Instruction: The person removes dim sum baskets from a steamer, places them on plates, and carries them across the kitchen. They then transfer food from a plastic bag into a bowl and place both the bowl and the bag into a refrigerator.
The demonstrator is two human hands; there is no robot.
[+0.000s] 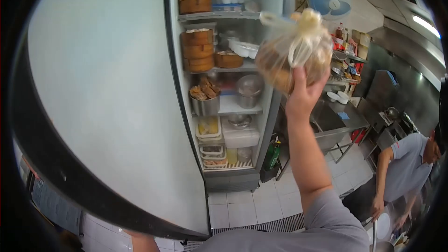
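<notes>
My right hand [306, 91] is raised in front of the open fridge, its fingers closed on a clear plastic bag [291, 58]. The bag is knotted at the top and slightly blurred; brownish food shows through, of a kind I cannot make out. Only a bit of skin of my left hand [133, 234] shows at the bottom, beside the lower edge of the fridge door [116, 88]. Its fingers are hidden behind the door. Bamboo steamers [198, 49] are stacked on the fridge shelves, left of the bag.
A pot of brown pieces [205, 102], a metal bowl [248, 91] and lidded containers [208, 128] fill lower shelves. A sink counter [324, 116] stands to the right, below a blue wall fan [333, 2]. Another person [406, 163] works at lower right, holding a handle.
</notes>
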